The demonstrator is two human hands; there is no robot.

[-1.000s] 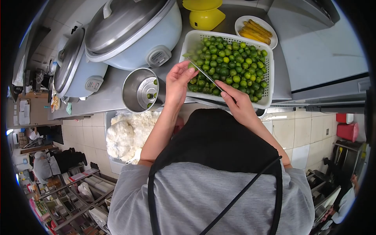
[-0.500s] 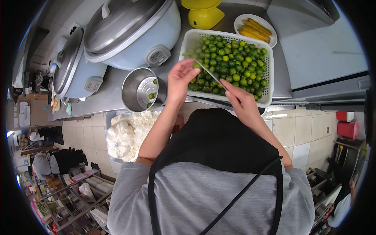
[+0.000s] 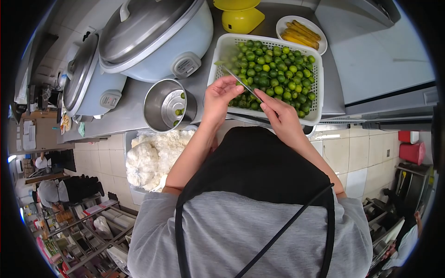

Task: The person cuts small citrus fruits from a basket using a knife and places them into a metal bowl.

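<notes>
My right hand (image 3: 279, 115) is closed on a knife (image 3: 241, 82), whose thin blade slants up and left over the near-left part of a white basket (image 3: 319, 92). The basket holds several small green limes (image 3: 273, 74). Against the blade, my left hand (image 3: 221, 98) pinches a small green lime, mostly hidden by the fingers. Left of that hand, a steel pot (image 3: 160, 105) has a few green pieces at its bottom.
Two large cookers (image 3: 162, 44) stand on the left of the steel counter. Behind the basket are a yellow scale (image 3: 242, 20) and a white plate with yellow strips (image 3: 303, 33). Below the counter lies a tub of white material (image 3: 153, 160). People are at both sides.
My left hand has moved right and slightly down, nearer my right hand. My right hand has shifted slightly left with the knife, and the blade now lies over the left fingertips.
</notes>
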